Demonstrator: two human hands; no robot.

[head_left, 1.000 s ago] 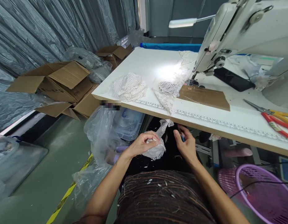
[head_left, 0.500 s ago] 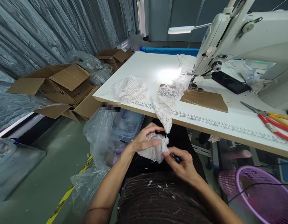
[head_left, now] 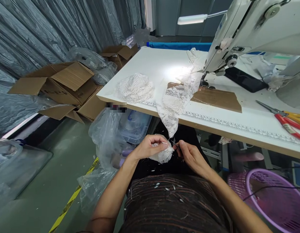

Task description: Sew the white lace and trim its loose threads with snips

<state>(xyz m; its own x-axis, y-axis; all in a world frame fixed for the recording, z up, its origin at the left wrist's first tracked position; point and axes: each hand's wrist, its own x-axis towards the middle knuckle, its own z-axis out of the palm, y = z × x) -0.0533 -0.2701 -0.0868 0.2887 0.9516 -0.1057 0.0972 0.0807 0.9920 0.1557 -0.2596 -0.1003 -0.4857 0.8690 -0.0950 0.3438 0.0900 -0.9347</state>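
In front of my lap, my left hand (head_left: 153, 147) is closed on a bunched piece of white lace (head_left: 162, 157). A thin thread runs up from there to a white lace strip (head_left: 173, 105) hanging over the table's front edge. My right hand (head_left: 190, 154) is closed around small dark thread snips (head_left: 175, 144), mostly hidden by the fingers. Their pointed tip is close to the thread beside my left fingertips; whether it touches cannot be made out. The hanging strip reaches back to the sewing machine (head_left: 227, 45) needle area.
A heap of white lace (head_left: 135, 88) lies on the white table (head_left: 152, 61). Brown cardboard (head_left: 217, 98), a black phone-like slab (head_left: 245, 79) and red-and-yellow-handled scissors (head_left: 287, 121) are there too. A purple basket (head_left: 251, 194) stands lower right, cardboard boxes (head_left: 72, 77) at left.
My right hand has let go of the lace and moved slightly up, the snips now pointing at the thread. My left hand still holds the lace. The view has shifted slightly.
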